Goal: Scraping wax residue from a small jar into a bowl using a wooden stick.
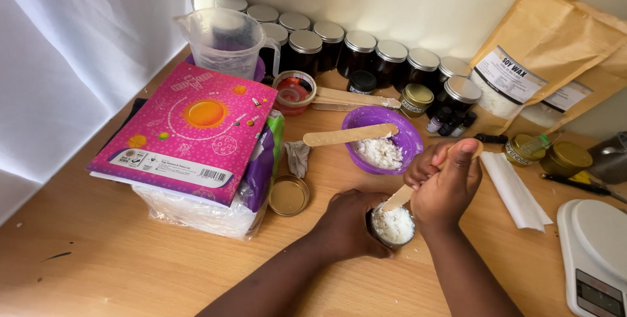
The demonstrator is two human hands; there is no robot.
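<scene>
Right hand [446, 183] grips a wooden stick [399, 197], tip in a small tin [392, 225] of white flakes; left hand [349, 222] wraps around the tin.
Tin sits on the wooden table [130, 265], just below a purple bowl [384, 138] of flakes with a second stick [349, 135] across its rim. Gold lid [289, 195] lies left, scale [595, 251] far right, pink book [192, 131] on a plastic bag.

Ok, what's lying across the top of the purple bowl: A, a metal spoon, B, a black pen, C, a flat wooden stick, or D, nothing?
C: a flat wooden stick lies across the rim of the purple bowl, above the white flakes inside.
</scene>
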